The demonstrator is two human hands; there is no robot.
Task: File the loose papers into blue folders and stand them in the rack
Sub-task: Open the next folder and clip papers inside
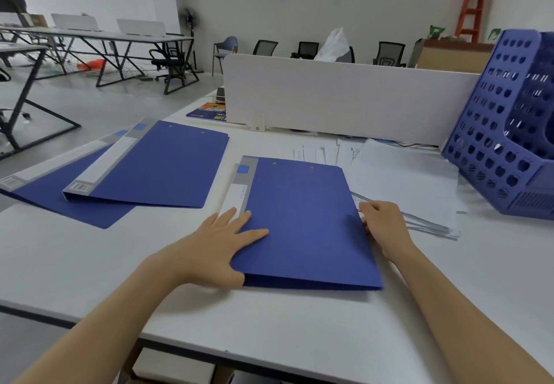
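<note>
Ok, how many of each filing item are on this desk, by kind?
Blue folders: 3
Blue rack: 1
Loose paper pile: 1, sheets not countable
Total: 5

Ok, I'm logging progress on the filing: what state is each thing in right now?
near folder: closed, flat on the table.
two left folders: closed, flat, overlapping.
loose papers: unfiled, lying right of the near folder.
file rack: upright, contents unclear.
left hand: flat on the near folder.
right hand: fingers curled on its right edge.
</note>
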